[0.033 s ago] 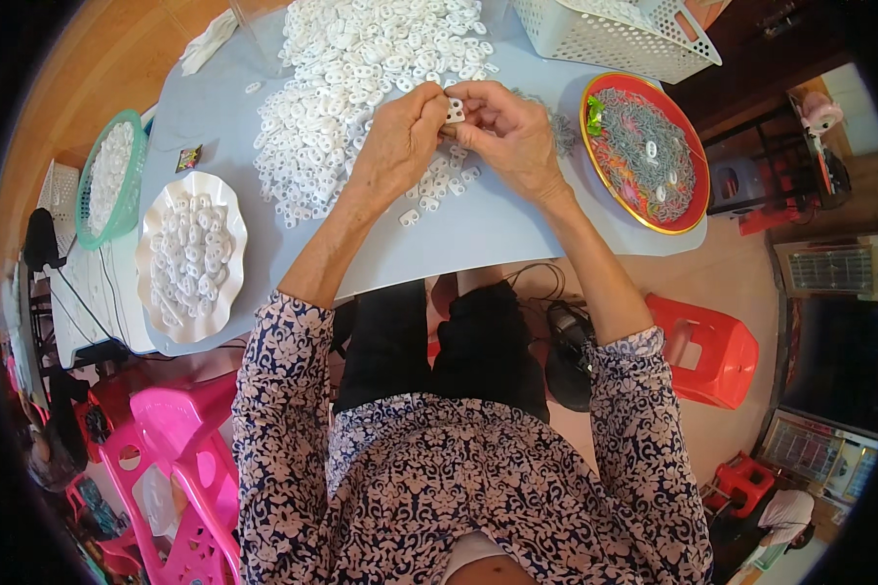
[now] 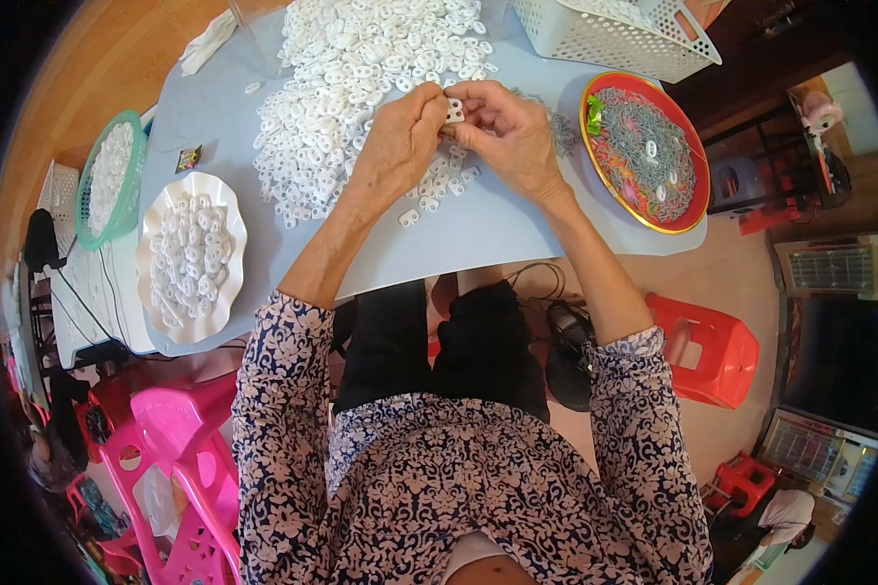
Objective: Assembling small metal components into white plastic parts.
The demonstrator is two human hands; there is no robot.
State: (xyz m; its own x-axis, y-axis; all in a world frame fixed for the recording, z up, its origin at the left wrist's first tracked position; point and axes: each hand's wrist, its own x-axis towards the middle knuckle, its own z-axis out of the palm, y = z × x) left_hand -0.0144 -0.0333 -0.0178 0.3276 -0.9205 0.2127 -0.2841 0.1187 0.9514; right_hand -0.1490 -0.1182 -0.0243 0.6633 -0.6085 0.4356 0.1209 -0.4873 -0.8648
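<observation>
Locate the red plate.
In the head view the red plate sits on the table's right end, beside the right hand, below the white basket.

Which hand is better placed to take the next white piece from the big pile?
Probably the left hand. It lies over the pile of white pieces. The right hand sits beside the pile's edge, nearer the red plate. Both hands pinch one small white piece.
</observation>
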